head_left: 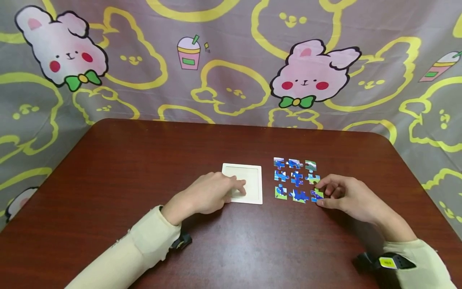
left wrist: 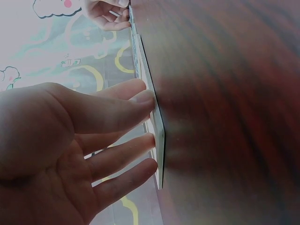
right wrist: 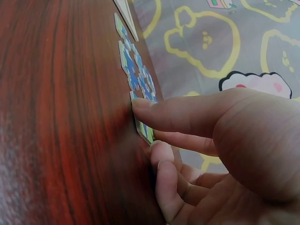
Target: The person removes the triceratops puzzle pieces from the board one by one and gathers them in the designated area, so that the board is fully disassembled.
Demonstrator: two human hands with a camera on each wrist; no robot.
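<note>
A shallow white square puzzle tray [head_left: 254, 184] with a raised rim lies on the table. My left hand [head_left: 209, 192] reaches over its left part, with fairly straight fingertips touching it; in the left wrist view those fingers meet the tray's face [left wrist: 160, 140]. To the right of the tray, several blue and green jigsaw pieces [head_left: 296, 178] lie apart in rough rows. At their front right corner my right hand [head_left: 351, 198] pinches one jigsaw piece [head_left: 316, 196] between thumb and index finger. That piece [right wrist: 146, 132] appears flat on the table in the right wrist view, partly hidden by the thumb.
The dark reddish-brown wooden table [head_left: 151, 160] extends around the tray and pieces. Behind it hangs a grey curtain [head_left: 234, 48] with yellow outlines and cartoon rabbits. Each forearm wears a pale sleeve, with a dark strap [head_left: 397, 261] near the wrist.
</note>
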